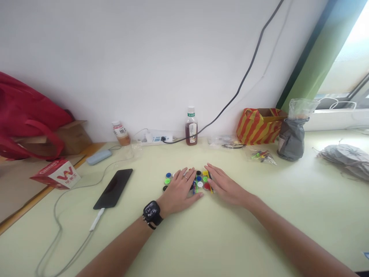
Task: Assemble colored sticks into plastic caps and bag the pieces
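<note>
- The discs (200,184) are lying on the worktop (201,238), on the near side of the bottle (191,127), with thin sticks (196,186) running among them.
- The step in hand seems to be steadying or squaring up this cluster; the next move probably calls for light, even pressure, so that no disc is sliding out.
- The left hand (178,192) is lying palm down over the discs nearer and left of the bottle, fingers extended, thumb pointing right; its grip is flat, not clamped.
- The right hand (225,187) is slanting in nearer and right of the bottle, bordering the cluster's right edge; its fingers are lying close together, outstretched, not visibly pinching anything.
- Both forearms are angling inward, well apart.
</note>
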Motion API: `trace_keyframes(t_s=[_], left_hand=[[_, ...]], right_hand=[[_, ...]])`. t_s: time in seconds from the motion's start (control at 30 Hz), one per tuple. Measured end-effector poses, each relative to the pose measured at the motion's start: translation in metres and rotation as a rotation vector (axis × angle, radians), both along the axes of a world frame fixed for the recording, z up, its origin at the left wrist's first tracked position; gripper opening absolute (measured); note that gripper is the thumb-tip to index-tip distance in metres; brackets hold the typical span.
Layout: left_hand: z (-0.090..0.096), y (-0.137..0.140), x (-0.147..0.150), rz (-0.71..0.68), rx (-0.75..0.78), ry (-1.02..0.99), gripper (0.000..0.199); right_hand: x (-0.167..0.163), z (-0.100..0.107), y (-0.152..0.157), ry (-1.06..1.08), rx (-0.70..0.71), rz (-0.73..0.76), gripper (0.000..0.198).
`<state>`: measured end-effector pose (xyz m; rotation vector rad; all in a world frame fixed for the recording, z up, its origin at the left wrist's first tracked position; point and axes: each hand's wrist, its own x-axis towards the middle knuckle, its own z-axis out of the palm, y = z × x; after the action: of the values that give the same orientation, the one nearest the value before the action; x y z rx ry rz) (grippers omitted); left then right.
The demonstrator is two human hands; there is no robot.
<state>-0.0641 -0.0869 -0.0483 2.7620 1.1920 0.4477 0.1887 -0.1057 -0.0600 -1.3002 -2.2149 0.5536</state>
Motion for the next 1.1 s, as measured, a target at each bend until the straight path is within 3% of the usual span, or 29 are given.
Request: trace_keyframes(t_s=[0.13,0.33,0.5,0.7,1.1], left_hand=[[-0.003,0.002,-0.006,-0.018,0.057,-0.022,0.068],[-0.004,0.015,-0.019,-0.005,0.103,-0.029,0.061],[-0.002,0.015,-0.019,-0.047,0.171,-0.093,0.060],[-0.001,0.000,-0.004,-0.140,0.153,-0.144,0.038],[-0.005,0.000,-0.006,-0.080,0.125,-0.139,0.051]], right_hand=[[0.016,-0.011,0.007,0.057,0.074,-0.057,0.045],[0.028,-0.011,0.020,0.048,0.124,-0.055,0.018],[0.023,-0.011,0.017,0.023,0.144,-0.022,0.019],[0.019,-0.012,0.018,0.012,0.145,-0.026,0.014],[0.019,-0.006,0.014,-0.112,0.206,-0.101,0.014]])
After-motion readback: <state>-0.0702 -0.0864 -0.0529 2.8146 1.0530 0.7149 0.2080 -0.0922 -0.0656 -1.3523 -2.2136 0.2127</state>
